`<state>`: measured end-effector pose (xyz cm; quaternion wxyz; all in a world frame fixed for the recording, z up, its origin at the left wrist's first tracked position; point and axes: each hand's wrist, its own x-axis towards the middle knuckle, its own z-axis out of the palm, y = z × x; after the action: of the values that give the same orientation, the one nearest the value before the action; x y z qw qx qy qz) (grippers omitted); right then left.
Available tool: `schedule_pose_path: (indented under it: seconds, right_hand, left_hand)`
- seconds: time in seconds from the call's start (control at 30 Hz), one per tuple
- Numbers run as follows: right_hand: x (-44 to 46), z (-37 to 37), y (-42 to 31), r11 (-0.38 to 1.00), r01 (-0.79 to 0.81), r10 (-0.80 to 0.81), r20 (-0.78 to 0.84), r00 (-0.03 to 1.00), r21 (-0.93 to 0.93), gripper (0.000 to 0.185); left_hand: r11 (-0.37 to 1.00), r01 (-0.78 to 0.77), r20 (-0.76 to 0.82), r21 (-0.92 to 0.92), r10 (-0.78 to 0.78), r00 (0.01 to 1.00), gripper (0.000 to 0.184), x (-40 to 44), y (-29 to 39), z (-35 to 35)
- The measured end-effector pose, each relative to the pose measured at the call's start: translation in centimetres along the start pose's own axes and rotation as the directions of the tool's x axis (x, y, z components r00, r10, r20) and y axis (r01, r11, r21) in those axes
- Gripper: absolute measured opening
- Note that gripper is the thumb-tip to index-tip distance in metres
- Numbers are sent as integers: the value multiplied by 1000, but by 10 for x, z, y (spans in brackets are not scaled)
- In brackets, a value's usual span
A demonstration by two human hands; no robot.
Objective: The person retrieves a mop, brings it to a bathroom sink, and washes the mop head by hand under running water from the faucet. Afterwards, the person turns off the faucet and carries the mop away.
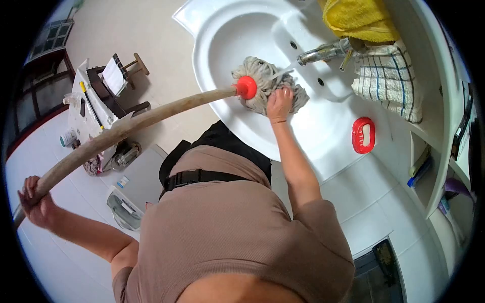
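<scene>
1. A white ceramic basin (313,132) holds a grey string mop head (261,99), its round red plastic collar (246,87) towards the basin's near left side
2. The long, pale brown wooden handle (136,126) slants from that collar down to the left; the left hand (36,204), near its far end, has its fingers wrapped around it
3. The long handle could swing or roll if the left hand's hold slackens, since its weight hangs well out from the basin
4. A thin stream seems to run from the silver metal tap (323,53) onto the strands; hard pressing or a sudden lift could splash water over the rim
5. Loose strands could also cover the drain, which is not visible, and make water rise
6. The right hand (280,103) touches the mop head from the near side, right of the collar; its fingers are bunched and partly curled, but whether they grip strands or only press cannot be told
</scene>
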<state>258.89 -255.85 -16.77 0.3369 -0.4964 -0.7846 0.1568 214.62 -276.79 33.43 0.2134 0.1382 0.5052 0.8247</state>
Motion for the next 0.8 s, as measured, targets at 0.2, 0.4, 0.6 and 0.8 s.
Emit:
schedule_pose_path:
  seconds: [0.2,0.4,0.6,0.8]
  right_hand:
    - [99,30,45,923,-248,366,473,801,-294,28]
    - [19,-7,2,977,-177,191,117,975,-115,20]
    - [59,3,28,847,-409,520,362,774,-340,22]
    - [92,14,44,858,-220,450,473,757,-464,23]
  left_hand:
    - [998,-68,21,15,68,997,30,-17,-30,3]
    - [999,-3,107,-38,7,994,31,-4,-15,-14]
    - [1000,-4,270,17,-1,963,31,3,-42,18]
    - [998,-37,607,-56,63,792,23,14,-19,21]
